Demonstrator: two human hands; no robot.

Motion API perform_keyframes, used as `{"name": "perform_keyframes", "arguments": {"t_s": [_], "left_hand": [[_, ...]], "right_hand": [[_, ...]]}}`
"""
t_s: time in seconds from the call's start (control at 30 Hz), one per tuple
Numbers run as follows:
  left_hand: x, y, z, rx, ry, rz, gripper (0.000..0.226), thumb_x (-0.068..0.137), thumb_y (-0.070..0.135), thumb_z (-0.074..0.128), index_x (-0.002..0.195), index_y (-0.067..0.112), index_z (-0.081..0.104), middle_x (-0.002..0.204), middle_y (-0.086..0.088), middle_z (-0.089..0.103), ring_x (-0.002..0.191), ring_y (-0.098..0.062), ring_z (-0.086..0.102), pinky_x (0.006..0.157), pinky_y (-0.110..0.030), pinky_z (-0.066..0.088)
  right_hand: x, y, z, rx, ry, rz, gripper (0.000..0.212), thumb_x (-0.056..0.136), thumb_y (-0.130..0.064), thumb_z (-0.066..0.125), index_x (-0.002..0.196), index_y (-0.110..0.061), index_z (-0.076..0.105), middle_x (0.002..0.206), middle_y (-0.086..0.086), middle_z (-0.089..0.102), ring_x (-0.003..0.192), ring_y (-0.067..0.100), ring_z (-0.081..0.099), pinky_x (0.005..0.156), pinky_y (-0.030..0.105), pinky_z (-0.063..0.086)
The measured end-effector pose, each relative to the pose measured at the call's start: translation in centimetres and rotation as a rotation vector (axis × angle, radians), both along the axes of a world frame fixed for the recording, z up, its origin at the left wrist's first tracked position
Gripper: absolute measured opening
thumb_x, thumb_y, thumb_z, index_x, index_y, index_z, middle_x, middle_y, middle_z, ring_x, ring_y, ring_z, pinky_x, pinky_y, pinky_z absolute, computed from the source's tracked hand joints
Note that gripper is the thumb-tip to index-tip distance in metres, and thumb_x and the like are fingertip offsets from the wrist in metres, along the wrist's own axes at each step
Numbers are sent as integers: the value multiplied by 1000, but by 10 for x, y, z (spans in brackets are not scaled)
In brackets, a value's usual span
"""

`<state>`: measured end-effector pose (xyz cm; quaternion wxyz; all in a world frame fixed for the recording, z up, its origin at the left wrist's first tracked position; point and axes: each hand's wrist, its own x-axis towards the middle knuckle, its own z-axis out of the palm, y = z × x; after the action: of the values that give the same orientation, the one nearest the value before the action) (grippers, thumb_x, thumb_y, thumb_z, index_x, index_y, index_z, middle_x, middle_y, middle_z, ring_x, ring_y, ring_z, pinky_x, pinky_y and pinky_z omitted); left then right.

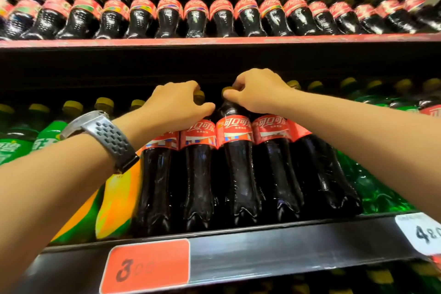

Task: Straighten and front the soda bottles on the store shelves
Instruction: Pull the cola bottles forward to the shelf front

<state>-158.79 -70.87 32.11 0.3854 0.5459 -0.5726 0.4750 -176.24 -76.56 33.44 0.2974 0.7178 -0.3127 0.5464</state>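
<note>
Pinching the cap of the middle cola bottle (235,174) with the right hand (257,90), above and just right of the red price tag (145,266). Clasping the neighbouring cola bottles (176,174) at the necks with the curled left hand (176,102), straight above that tag; probably two caps, though hidden under the palm. Twist gently from the cap to square the label forward. Draw flush to the shelf lip (286,243) right of the tag, keeping upright.

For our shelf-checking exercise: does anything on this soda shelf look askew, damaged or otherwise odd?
Nothing is spilled or fallen. On the red price tag the 3 is bold but the digits after it are faint, nearly gone. The left hand grips the second cola bottle's top, the right hand the middle cola bottle's cap.
</note>
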Motion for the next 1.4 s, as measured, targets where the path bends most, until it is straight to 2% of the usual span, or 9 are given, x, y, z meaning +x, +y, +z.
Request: {"name": "perform_keyframes", "arguments": {"t_s": [0.2,0.43,0.63,0.77,0.87,0.97,1.07,1.23,1.4], "left_hand": [[-10,-2,1,-91,-116,-72,70,83,62,49,137,18,47,133,-6,55,122,-26,49,101,-45,41],[-41,-11,1,30,-197,-138,89,73,76,46,142,22,40,142,-1,47,131,-22,43,107,-41,37],[-47,-17,2,52,-146,-175,75,76,58,61,140,23,43,138,0,50,125,-20,48,99,-31,40],[-59,-18,1,22,-196,-193,69,81,51,59,141,25,42,145,3,43,132,-18,39,107,-33,35],[-73,-22,-3,9,-261,-217,65,86,53,52,144,26,39,149,5,38,138,-16,32,113,-35,28],[-91,-32,-7,-8,-368,-205,60,91,49,44,145,24,38,152,3,35,142,-14,26,117,-32,21],[-109,-42,-16,51,-523,-220,59,95,47,39,148,23,31,157,4,24,146,-12,13,120,-32,10],[-127,-57,-34,99,-515,-208,102,74,86,24,153,21,14,160,4,10,146,-9,6,119,-28,8],[-129,-56,-38,90,-443,-245,115,61,92,30,152,24,18,159,5,18,143,-15,23,117,-31,18]], "right_hand": [[-20,-3,4,-5,-24,100,34,88,-49,54,109,-24,65,107,-2,65,99,19,58,82,31,47],[-82,-12,8,-33,-85,-226,47,86,-44,56,125,-19,56,126,6,59,118,30,51,98,42,42],[-110,-21,-1,70,-48,-141,41,89,-50,54,111,-18,66,111,5,65,104,25,58,80,30,44],[-113,-24,-1,88,-5,-105,37,93,-47,47,108,-20,66,105,3,65,99,24,57,74,29,39],[-118,-25,1,118,13,-47,28,96,-32,43,100,-19,67,102,3,64,101,26,57,76,29,40],[-131,-26,3,106,-35,42,30,96,-20,41,115,-23,64,117,0,63,109,20,56,89,30,44],[-153,-30,2,53,-85,14,33,95,-19,40,121,-24,61,124,0,61,111,20,55,87,27,43],[-197,-46,-8,32,-88,-211,40,93,-38,48,128,-21,54,124,5,61,111,26,55,92,36,46],[-218,-58,-20,91,-78,-297,48,92,-47,48,131,-19,50,126,7,58,113,28,53,93,41,45]]}}
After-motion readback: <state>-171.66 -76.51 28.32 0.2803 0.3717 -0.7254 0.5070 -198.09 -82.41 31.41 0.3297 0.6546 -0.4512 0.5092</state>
